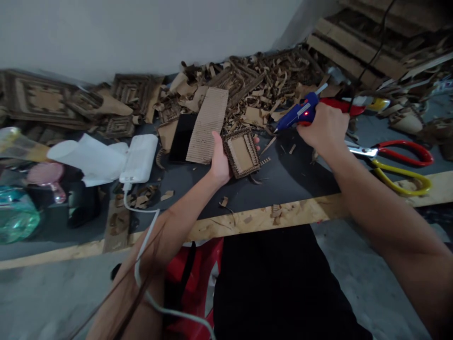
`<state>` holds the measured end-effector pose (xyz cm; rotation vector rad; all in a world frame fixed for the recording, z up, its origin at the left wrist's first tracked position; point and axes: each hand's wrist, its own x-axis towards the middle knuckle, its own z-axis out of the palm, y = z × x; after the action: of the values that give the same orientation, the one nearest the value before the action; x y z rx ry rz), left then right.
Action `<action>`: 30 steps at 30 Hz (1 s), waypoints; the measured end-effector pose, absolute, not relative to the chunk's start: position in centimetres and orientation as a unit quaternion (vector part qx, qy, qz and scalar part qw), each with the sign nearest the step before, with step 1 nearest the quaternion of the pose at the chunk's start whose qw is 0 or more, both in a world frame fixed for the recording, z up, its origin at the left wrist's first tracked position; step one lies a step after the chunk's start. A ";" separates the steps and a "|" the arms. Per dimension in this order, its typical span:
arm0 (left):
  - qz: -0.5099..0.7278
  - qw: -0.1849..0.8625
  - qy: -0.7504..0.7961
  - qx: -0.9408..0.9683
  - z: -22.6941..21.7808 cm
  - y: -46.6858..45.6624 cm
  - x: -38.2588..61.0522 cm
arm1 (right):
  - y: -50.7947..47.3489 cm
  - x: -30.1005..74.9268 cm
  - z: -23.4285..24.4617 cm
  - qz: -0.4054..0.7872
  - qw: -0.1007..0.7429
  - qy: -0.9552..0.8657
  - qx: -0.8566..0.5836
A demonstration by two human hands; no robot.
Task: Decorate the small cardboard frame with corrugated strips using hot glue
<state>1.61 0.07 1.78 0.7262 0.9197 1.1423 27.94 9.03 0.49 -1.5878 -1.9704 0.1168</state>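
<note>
Wrapped round a small rectangular cardboard piece with a raised corrugated border [243, 153], my left hand [221, 163] holds it tilted above the dark tabletop. My right hand [325, 127] grips a blue hot glue gun [299, 113], its nozzle pointing down and left towards the piece but apart from it. A red light glows on the gun's side, and a pale glue stick sticks out of its back. Just behind my left hand lies a strip of corrugated cardboard [208, 125], partly over a flat black object [182, 137].
Scissors with red and yellow handles [403, 163] lie at the right. Curled cardboard scraps [269, 85] are heaped along the wall. At left are a white power bank [139, 158] with a cable, white paper [95, 158], a pink hairbrush [46, 174] and a green bottle [17, 215].
</note>
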 end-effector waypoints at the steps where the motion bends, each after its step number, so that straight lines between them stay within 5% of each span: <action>1: 0.510 0.679 0.413 0.329 1.8 0.1 1.5 | 9.1 28.0 0.3 0.032 0.286 -0.723 -0.628; 10: 0.478 0.617 0.439 0.445 1.3 0.3 0.9 | 7.1 27.3 2.9 -0.021 0.278 -0.700 -0.657; 19: 0.459 0.511 0.422 0.591 0.7 0.9 0.4 | 2.8 21.7 4.4 -0.105 0.409 -0.864 -0.275; 30: 0.438 0.468 0.292 0.710 -2.4 -0.5 0.0 | 2.8 23.0 6.0 -0.109 0.284 -0.924 -0.231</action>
<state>-0.03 -0.52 -2.42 1.7420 0.7154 1.0754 23.00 2.80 5.98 -0.6190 -2.4729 -0.2928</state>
